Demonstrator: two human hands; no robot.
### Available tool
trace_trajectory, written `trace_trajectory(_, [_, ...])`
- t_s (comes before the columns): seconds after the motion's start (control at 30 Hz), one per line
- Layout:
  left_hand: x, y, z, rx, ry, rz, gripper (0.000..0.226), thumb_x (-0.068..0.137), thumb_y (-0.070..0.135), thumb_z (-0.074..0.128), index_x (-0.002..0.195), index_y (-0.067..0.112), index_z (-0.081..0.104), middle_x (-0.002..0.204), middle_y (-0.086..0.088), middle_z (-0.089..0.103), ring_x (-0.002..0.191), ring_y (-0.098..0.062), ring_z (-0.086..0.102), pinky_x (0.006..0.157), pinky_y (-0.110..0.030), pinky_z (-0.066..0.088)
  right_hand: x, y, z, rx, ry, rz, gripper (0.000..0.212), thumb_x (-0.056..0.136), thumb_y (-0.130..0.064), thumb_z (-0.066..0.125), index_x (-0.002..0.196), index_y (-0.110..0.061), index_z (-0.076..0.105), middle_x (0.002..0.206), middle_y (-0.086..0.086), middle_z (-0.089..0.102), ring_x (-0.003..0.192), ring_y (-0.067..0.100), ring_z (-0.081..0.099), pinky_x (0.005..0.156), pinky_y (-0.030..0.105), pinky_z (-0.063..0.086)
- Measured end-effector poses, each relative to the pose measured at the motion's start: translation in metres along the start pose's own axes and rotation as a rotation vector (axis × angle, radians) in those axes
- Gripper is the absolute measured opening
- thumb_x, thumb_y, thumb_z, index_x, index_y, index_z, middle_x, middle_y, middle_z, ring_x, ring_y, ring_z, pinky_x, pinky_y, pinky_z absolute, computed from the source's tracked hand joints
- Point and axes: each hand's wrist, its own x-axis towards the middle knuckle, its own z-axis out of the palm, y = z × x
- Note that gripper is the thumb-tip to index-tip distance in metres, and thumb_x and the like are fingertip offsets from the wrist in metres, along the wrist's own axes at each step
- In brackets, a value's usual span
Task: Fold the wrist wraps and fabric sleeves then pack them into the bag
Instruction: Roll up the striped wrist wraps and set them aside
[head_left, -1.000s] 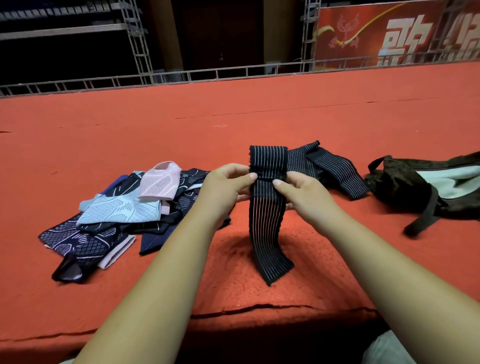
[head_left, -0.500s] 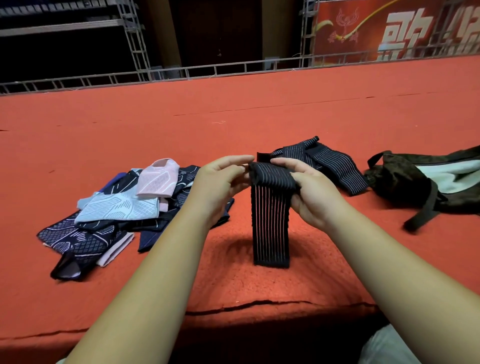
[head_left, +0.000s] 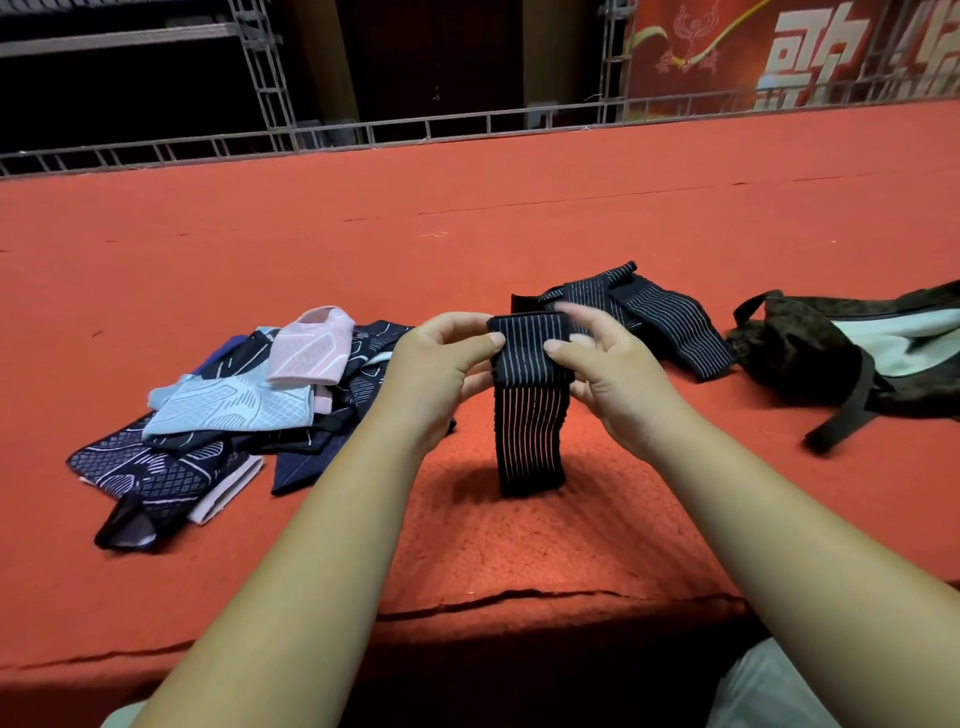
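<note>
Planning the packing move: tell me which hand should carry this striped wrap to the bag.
Likely right. The right hand pinches the wrap, and the bag lies on that side; the left hand would cross over.

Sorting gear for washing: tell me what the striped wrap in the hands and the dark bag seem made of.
Striped wrap: likely ribbed elastic knit, matte black, thin white lines, hanging limp. Bag: probably woven synthetic, dull dark, softly crumpled, webbing strap.
</note>
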Motion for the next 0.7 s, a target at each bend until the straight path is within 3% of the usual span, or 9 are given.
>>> trace_trajectory(0.07, [0.000, 0.001, 0.003, -0.036, -0.004, 0.029, 0.017, 0.095, 0.000, 0.072, 0.111, 0.007, 0.074, 0.113, -0.015, 0.077, 0.098, -0.026, 0.077, 0.079, -0.031, 0.060, -0.001, 0.005, -0.002, -0.170, -0.020, 0.046, 0.017, 0.105, -0.021, 0.064, 0.119, -0.018, 0.074, 0.105, 0.001, 0.079, 0.100, 0.017, 0.075, 0.089, 0.042, 0.059])
trace_trajectory(0.17, [0.001, -0.003, 0.001, -0.029, -0.011, 0.047, 0.021, 0.096, -0.001, 0.071, 0.115, 0.005, 0.074, 0.119, -0.015, 0.077, 0.106, -0.025, 0.076, 0.088, -0.033, 0.061, -0.005, 0.014, -0.005, -0.335, -0.025, 0.039, 0.017, 0.105, -0.027, 0.065, 0.096, -0.020, 0.077, 0.084, -0.005, 0.075, 0.077, 0.011, 0.070, 0.076, 0.040, 0.058])
trace_trajectory(0.23, [0.002, -0.008, -0.005, 0.016, -0.051, -0.008, 0.023, 0.097, 0.005, 0.072, 0.120, 0.004, 0.073, 0.123, -0.017, 0.076, 0.112, -0.029, 0.075, 0.096, -0.040, 0.060, -0.007, 0.016, -0.005, -0.310, -0.012, 0.014, 0.016, 0.107, -0.025, 0.064, 0.104, -0.018, 0.077, 0.086, -0.005, 0.075, 0.075, 0.009, 0.069, 0.068, 0.032, 0.057])
trace_trajectory(0.3, [0.001, -0.014, -0.011, 0.077, -0.121, -0.087, 0.024, 0.099, 0.012, 0.072, 0.122, 0.005, 0.072, 0.123, -0.016, 0.076, 0.111, -0.033, 0.075, 0.095, -0.044, 0.060, -0.006, 0.018, -0.004, -0.225, 0.009, 0.009, 0.018, 0.108, -0.022, 0.062, 0.115, -0.014, 0.076, 0.093, 0.000, 0.078, 0.077, 0.010, 0.072, 0.063, 0.027, 0.056])
trace_trajectory(0.5, [0.003, -0.026, -0.015, 0.141, -0.083, -0.143, 0.022, 0.102, 0.026, 0.069, 0.120, 0.016, 0.076, 0.108, -0.004, 0.078, 0.077, -0.020, 0.071, 0.067, -0.033, 0.060, 0.006, 0.034, 0.000, -0.122, 0.026, 0.038, 0.020, 0.106, -0.029, 0.066, 0.117, -0.017, 0.077, 0.111, 0.014, 0.080, 0.098, 0.033, 0.077, 0.087, 0.048, 0.059])
trace_trajectory(0.57, [0.009, -0.037, -0.015, 0.134, -0.034, -0.147, 0.022, 0.102, 0.024, 0.069, 0.120, 0.014, 0.075, 0.101, -0.001, 0.077, 0.069, -0.014, 0.066, 0.059, -0.027, 0.057, 0.013, 0.046, 0.001, -0.162, 0.024, 0.102, 0.026, 0.103, -0.039, 0.066, 0.115, -0.019, 0.077, 0.105, 0.011, 0.080, 0.089, 0.038, 0.075, 0.078, 0.051, 0.058])
trace_trajectory(0.7, [0.026, -0.068, -0.017, 0.085, 0.050, -0.167, 0.019, 0.102, 0.021, 0.069, 0.117, 0.011, 0.075, 0.098, -0.004, 0.076, 0.069, -0.014, 0.062, 0.057, -0.026, 0.053, 0.024, 0.078, -0.002, -0.139, 0.044, 0.169, 0.020, 0.106, -0.033, 0.064, 0.118, -0.018, 0.072, 0.089, 0.010, 0.074, 0.071, 0.024, 0.066, 0.057, 0.032, 0.053])
